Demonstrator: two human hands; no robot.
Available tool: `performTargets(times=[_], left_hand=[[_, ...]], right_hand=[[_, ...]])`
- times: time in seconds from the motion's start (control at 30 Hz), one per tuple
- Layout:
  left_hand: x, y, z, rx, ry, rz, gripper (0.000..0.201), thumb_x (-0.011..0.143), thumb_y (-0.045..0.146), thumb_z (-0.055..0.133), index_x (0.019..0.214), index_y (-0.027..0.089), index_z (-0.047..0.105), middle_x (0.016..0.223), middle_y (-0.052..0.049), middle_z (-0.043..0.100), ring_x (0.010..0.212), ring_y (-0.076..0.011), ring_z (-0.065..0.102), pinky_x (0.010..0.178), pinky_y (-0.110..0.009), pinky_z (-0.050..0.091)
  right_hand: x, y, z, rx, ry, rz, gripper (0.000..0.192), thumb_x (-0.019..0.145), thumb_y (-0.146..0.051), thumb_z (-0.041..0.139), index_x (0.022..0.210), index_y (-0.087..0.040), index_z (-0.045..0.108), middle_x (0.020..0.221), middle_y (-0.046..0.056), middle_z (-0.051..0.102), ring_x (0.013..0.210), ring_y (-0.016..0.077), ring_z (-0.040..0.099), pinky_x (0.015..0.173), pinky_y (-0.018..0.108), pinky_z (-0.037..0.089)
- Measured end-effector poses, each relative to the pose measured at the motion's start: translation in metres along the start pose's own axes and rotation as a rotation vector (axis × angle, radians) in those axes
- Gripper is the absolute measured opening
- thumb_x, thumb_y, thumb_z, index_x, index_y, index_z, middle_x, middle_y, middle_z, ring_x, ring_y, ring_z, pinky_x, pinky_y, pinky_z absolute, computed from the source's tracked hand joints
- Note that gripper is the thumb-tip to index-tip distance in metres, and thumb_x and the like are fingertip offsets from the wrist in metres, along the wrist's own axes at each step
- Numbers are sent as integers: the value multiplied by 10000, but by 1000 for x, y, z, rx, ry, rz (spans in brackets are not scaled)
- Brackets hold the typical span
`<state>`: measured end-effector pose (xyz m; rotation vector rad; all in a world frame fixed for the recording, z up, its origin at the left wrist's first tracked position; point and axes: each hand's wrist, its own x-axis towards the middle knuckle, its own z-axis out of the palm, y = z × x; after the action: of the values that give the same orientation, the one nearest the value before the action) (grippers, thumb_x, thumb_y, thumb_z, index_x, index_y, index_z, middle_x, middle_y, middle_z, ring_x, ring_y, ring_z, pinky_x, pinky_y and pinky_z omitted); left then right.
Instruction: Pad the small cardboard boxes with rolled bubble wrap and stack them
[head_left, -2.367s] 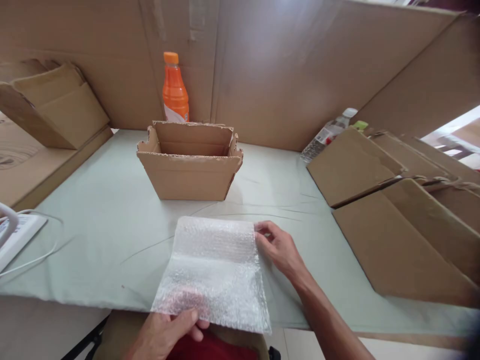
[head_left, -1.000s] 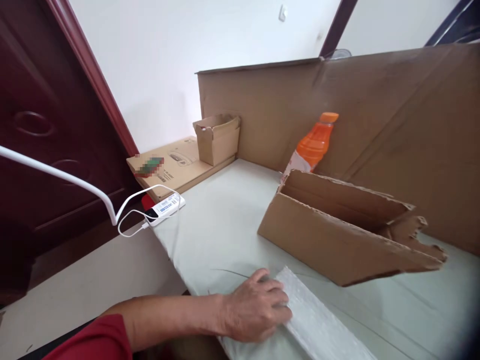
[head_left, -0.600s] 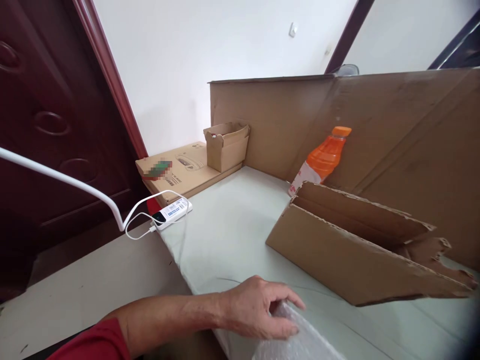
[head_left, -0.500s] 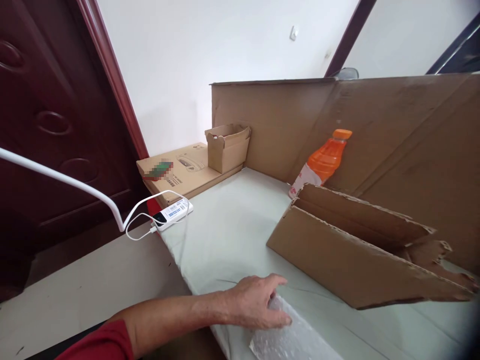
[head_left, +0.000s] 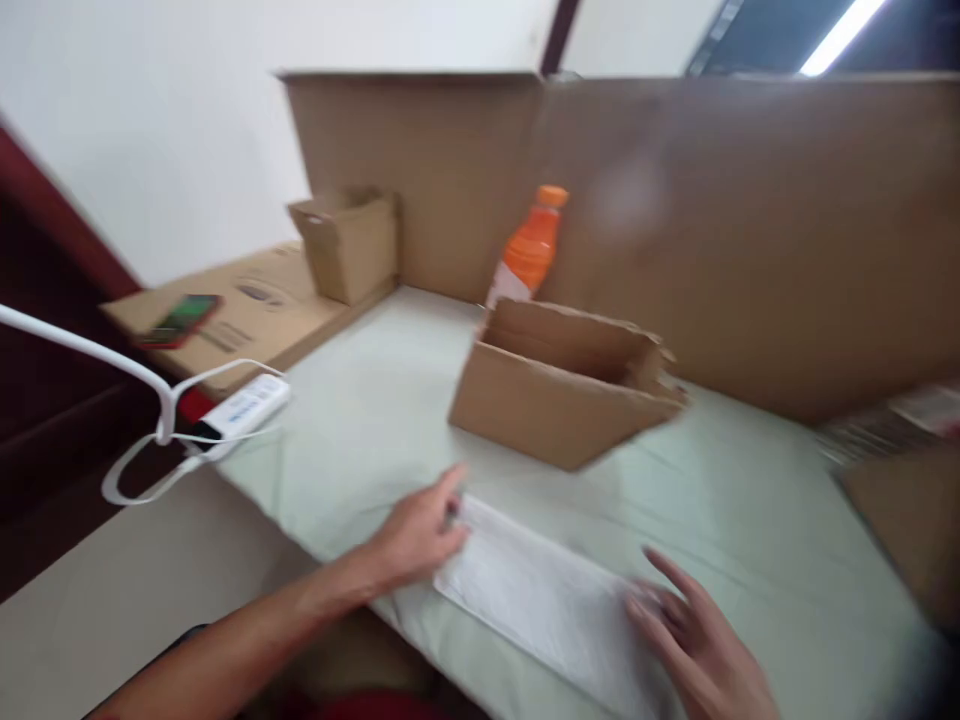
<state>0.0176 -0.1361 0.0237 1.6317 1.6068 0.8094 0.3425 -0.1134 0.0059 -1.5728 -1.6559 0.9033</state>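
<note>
The right hand [head_left: 694,640] has come back into view at 5 o'clock, so both it and the left hand [head_left: 416,535] now press open, flat fingers on the bubble wrap [head_left: 547,600] lying on the desk [head_left: 360,400], below the open box [head_left: 559,395]

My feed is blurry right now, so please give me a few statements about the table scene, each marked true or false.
1. Both hands rest on the white bubble-wrap sheet lying on the pale green table. True: left hand at its far-left end, right hand at its near-right end.
2. The orange plastic bottle lies on its side. False: it stands upright, leaning slightly, behind the open brown cardboard box.
3. The bubble wrap is inside the open box. False: it lies on the table in front of it.
4. A white power bank with a cable sits at the table's left edge. True.
</note>
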Motion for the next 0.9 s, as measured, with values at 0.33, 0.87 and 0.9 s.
performTargets(times=[0.33,0.87,0.9], left_hand=[[-10,-2,-3,43,-119,-44,430,824,271,537,1244,235,616,955,-16,674,649,-147,548,666,-290,451],[25,71,-47,441,462,902,396,859,-34,517,1161,200,621,1048,-83,592,948,-177,611,816,-280,518],[38,84,-60,514,607,975,415,847,-23,562,1192,201,617,1089,-94,588,1004,-196,613,859,-301,519]], right_hand=[[-39,-26,-27,112,-270,156,455,844,-539,685,1209,-269,714,1437,129,588,1272,318,589,1020,435,508],[15,-117,-49,-246,298,-768,264,877,-93,629,1037,-280,724,991,30,734,924,179,710,775,251,567],[26,-136,-51,-239,434,-843,304,854,-72,653,1061,-285,718,999,26,731,942,185,702,806,270,563]])
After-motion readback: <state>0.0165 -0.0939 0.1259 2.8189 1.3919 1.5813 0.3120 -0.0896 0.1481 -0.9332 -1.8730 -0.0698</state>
